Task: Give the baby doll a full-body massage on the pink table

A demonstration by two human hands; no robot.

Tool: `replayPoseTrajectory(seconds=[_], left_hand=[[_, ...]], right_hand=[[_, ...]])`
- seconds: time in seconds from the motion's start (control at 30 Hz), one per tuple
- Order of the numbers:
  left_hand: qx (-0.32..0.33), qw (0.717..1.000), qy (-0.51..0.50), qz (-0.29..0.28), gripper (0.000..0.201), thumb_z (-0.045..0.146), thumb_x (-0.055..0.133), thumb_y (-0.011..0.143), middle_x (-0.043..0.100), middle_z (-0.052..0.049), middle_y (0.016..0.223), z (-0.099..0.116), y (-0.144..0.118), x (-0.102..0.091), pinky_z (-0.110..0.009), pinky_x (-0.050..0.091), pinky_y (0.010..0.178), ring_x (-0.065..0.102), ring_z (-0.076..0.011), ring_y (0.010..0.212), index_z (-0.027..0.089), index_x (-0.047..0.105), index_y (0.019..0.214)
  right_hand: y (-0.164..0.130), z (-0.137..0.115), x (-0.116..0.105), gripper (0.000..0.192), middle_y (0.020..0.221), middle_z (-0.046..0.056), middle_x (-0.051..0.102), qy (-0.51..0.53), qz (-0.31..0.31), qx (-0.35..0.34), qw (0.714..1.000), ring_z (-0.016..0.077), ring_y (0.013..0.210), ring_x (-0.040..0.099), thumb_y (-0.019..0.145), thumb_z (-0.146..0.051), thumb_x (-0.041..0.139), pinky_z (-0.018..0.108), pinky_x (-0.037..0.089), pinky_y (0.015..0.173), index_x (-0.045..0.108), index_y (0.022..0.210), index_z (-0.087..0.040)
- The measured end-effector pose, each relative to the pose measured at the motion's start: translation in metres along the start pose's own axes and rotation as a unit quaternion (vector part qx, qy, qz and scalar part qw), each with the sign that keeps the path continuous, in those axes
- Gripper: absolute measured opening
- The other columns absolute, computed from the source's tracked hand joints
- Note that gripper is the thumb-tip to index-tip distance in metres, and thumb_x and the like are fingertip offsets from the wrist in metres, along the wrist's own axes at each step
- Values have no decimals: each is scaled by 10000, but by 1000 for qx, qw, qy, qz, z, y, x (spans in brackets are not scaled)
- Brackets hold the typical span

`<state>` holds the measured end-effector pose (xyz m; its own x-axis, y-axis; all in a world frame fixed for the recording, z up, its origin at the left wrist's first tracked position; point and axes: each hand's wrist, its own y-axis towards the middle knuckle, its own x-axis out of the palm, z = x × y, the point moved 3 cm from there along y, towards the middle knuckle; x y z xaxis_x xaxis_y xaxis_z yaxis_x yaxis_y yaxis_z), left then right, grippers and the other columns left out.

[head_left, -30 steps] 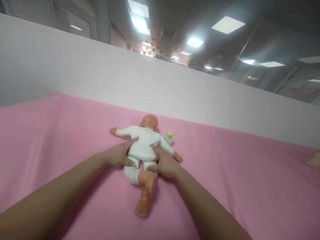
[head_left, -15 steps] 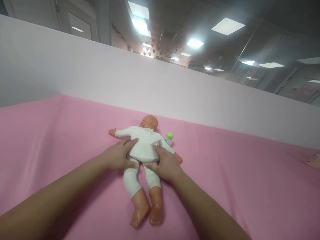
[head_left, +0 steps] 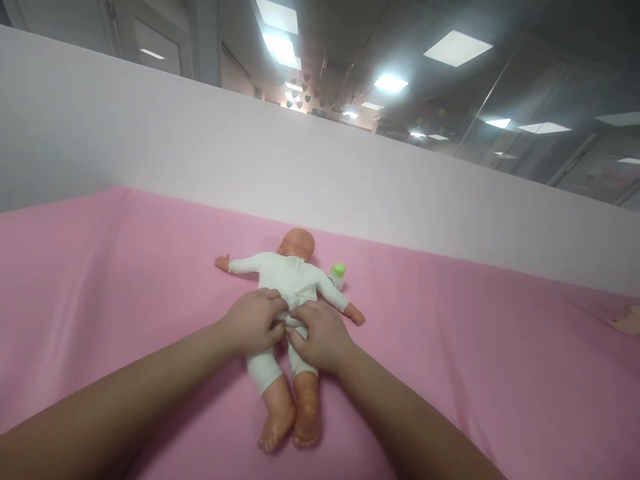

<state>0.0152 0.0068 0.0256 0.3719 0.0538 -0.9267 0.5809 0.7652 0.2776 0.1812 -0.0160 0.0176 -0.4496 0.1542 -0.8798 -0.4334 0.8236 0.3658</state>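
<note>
A baby doll (head_left: 287, 273) in white cloth lies face down, its head away from me and its bare feet towards me. My left hand (head_left: 256, 323) is on the left side of its bottom, with curled fingers and the thumb bent in. On the right side my right hand (head_left: 320, 333) does the same, thumb and fingers drawn towards each other. The two sets of fingertips nearly meet over the middle of the doll's bottom, and both hands hide its hips. A small bottle with a green cap (head_left: 338, 272) stands beside the doll's right-hand arm.
Under the doll spreads a pink sheet (head_left: 450, 373) with some creases. A white wall panel (head_left: 225, 147) rises along its far side, with glass and ceiling lights above. Something skin-coloured (head_left: 627, 320) shows at the right edge, cut off by the frame.
Both hands have slid inward and slightly towards me, from the doll's lower back and sides onto its bottom. Their spread fingers have curled in. The doll's right-hand leg has shifted slightly left.
</note>
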Motion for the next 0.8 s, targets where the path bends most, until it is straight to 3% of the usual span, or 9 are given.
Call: replayPoseTrajectory(seconds=[0.13,0.23,0.37,0.47,0.6,0.7,0.8], left_hand=[[-10,999,-40,-1,159,266,558,802,654,-36,803,-1,-3,-4,-318,415,633,599,-206,737,203,704,800],[-6,999,-47,27,229,298,537,860,638,-31,742,-1,-6,-7,-310,381,598,579,-186,683,197,688,721],[19,993,-41,108,269,286,493,913,632,-46,748,-1,-9,-12,-328,412,656,592,-199,742,181,693,766],[30,988,-29,150,242,272,492,912,657,-72,864,-2,-10,-12,-355,449,746,607,-228,858,170,711,921],[0,994,-11,105,279,281,492,912,664,-87,980,-4,-6,-3,-374,465,755,622,-255,932,172,685,1082],[-21,998,-9,60,279,293,493,907,670,-75,972,-4,-4,3,-379,466,746,633,-257,913,186,678,1087],[-27,999,-16,37,283,289,522,872,676,-62,969,-1,-5,1,-374,461,734,637,-253,890,202,676,1093]], right_hand=[[-2,-4,-2,47,787,-2,666,39,25,-38,998,180,764,592,814,-229,673,321,428,738,640,783,-216],[-4,-6,-5,99,731,-10,643,76,61,-54,994,163,717,578,828,-197,646,304,432,703,615,735,-214],[-3,-2,-9,76,775,16,666,96,145,-47,984,187,783,609,844,-163,606,327,470,755,644,799,-211],[-1,4,-8,111,885,42,703,96,181,-39,978,215,890,631,838,-156,613,362,494,842,675,913,-209],[2,8,-2,200,1029,60,727,96,135,-20,986,244,1001,637,852,-184,633,410,494,933,687,1042,-212],[3,8,2,162,1012,46,733,106,84,3,991,236,970,646,859,-178,628,404,505,901,699,999,-220],[3,7,2,140,975,32,736,116,70,24,990,228,927,651,845,-171,643,394,509,860,705,957,-228]])
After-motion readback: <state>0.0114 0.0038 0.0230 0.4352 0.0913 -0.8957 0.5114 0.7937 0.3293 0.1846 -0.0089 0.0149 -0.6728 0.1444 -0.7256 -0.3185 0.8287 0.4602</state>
